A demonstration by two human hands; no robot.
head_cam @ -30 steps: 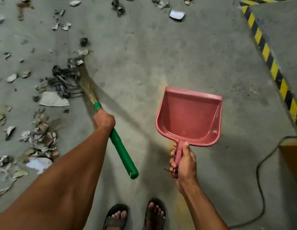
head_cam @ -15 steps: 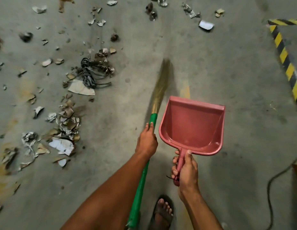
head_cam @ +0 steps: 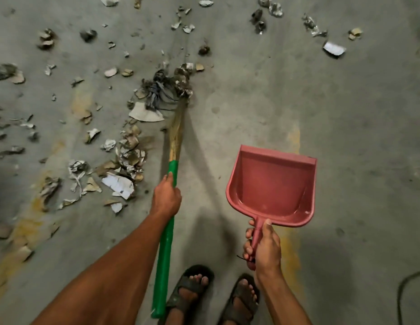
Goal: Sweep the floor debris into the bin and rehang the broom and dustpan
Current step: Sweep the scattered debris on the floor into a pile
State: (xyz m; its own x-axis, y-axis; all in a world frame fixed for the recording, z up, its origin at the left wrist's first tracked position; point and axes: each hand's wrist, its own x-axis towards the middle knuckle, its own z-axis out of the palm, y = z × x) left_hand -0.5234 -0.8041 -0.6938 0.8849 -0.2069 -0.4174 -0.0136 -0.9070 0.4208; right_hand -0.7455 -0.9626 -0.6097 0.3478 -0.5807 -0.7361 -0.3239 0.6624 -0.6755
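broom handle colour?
Green; the broom handle shows best in the head view, held in the left hand.

- Dim, flat indoor light falls on the grey concrete floor (head_cam: 321, 113), with a greenish-grey cast.
- Soft shadows of the broom (head_cam: 173, 146) and of the person spread right of the stick and pool darkly near the sandalled feet (head_cam: 192, 294).
- The dustpan (head_cam: 272, 186) shows small glossy highlights at its rear curve.
- Wide-angle bending and smeared blur soften the scattered debris (head_cam: 124, 160) toward the left edge and the corners.
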